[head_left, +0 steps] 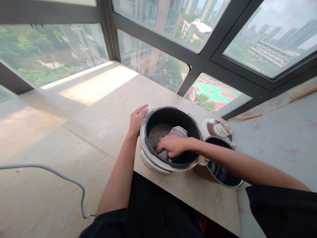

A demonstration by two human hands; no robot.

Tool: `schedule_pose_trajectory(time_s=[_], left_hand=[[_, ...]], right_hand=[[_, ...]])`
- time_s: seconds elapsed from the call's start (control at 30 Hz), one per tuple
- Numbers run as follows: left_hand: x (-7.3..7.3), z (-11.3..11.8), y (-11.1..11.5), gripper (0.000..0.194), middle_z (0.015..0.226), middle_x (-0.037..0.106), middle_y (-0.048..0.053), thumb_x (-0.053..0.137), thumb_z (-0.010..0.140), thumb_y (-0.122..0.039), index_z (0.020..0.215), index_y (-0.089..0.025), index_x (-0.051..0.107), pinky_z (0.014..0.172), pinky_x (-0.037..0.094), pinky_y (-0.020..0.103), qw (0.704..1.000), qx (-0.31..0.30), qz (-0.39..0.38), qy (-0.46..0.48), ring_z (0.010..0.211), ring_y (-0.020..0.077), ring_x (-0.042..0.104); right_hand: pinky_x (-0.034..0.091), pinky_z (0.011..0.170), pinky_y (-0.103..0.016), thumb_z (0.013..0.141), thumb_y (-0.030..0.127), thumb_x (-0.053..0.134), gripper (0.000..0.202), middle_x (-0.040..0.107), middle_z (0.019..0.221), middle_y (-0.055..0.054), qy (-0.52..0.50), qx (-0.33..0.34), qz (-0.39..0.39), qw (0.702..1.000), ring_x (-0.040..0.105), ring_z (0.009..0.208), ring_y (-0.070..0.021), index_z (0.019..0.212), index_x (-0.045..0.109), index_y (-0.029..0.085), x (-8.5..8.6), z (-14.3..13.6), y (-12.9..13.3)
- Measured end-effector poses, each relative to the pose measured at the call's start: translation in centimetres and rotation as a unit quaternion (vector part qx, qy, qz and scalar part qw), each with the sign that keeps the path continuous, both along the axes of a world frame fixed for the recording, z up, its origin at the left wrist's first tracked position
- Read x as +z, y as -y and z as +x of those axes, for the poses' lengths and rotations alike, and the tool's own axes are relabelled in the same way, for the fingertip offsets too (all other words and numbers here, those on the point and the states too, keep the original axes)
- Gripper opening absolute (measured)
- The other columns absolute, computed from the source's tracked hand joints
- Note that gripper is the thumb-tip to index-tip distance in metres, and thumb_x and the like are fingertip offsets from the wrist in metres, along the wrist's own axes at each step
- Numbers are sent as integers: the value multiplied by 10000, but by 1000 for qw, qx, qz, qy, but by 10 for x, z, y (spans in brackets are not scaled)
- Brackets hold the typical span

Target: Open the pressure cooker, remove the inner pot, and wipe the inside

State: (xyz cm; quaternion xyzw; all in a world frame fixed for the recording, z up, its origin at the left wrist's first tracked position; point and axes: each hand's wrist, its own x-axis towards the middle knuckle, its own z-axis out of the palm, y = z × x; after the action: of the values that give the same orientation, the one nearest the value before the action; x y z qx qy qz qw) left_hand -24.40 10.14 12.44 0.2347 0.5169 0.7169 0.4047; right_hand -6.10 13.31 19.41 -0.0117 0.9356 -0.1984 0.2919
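A white rice cooker (151, 162) with a dark interior stands near the front edge of the stone ledge. Inside it my right hand (172, 146) presses a grey-purple cloth (178, 132) against the inner wall and bottom, its fingers curled over the fabric. My left hand (138, 119) grips the cooker's outer rim on the left side, thumb and fingers around the edge. To the right, partly under my right forearm, lies a dark inner pot (223, 177), tilted on its side. Behind that pot rests the cooker's white and brown lid (220, 130).
The pale ledge (81, 132) stretches to the left, with a sunlit patch near the windows. A grey cable (59, 177) runs across it at the left. Dark window frames (203, 62) bound the back, and a flowered wall (279, 138) stands at the right.
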Motion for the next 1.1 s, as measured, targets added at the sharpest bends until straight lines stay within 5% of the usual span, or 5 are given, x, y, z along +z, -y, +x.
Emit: schedule_pose_trajectory(time_s=[0.17,0.4,0.6,0.8,1.1], left_hand=[[2,0,2,590,986,757,107,781,703,-455,1178,-109,735,946,521,428,1000,0,-9,-1,946,268,694],[2,-1,3,565,1016,756,109,776,729,-453,1186,-122,741,964,519,441,1000,-2,-13,-11,987,277,692],[0,-1,3,537,1014,759,98,774,738,-438,1183,-139,744,948,534,430,1000,-4,-15,0,979,272,699],[3,0,4,492,986,763,85,771,745,-414,1166,-159,755,911,557,408,1000,3,-27,2,912,244,707],[6,1,5,506,893,745,69,794,735,-420,1168,-160,752,879,565,389,999,7,-38,10,882,233,707]], right_hand=[[456,801,-285,701,43,609,606,764,1148,-13,107,-27,-34,993,689,1037,-225,1238,741,290,8,22,-14],[428,703,-312,717,71,678,508,783,968,-43,140,1,120,983,705,892,-244,1140,781,331,12,22,-17],[429,812,-386,819,84,656,187,741,827,-101,31,36,200,979,635,908,-280,862,790,208,-3,42,-25],[365,1083,-435,959,118,557,229,711,939,-119,-125,63,239,961,586,1071,-274,885,767,172,-12,60,-36],[423,993,-393,999,70,456,309,688,1017,-126,-174,78,191,963,569,1053,-244,949,747,162,-18,43,-64]])
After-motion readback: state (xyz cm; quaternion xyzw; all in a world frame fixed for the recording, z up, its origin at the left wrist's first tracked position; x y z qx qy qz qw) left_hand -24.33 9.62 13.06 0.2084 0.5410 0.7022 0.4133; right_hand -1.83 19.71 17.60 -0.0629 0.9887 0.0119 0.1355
